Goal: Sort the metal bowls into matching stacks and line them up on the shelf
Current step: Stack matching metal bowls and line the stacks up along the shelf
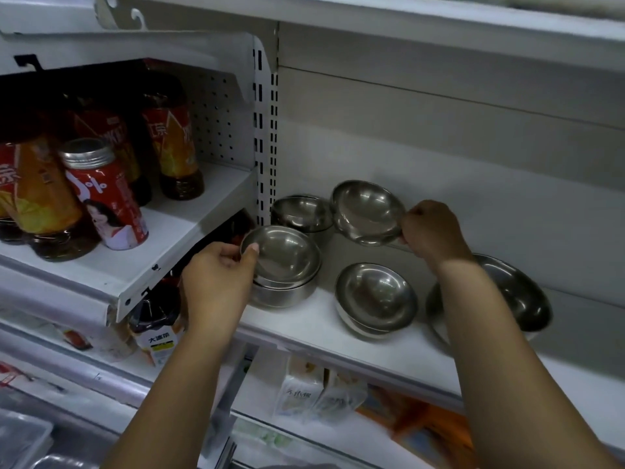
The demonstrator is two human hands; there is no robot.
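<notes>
Five bowl stacks crowd one white shelf beside bottled drinks.

White metal shop shelving — perforated back panel.

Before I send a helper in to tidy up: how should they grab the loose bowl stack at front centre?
Pinch the top rim of the front-centre stack from its open front side; the rounded walls look slippery and the rim flares out.
</notes>
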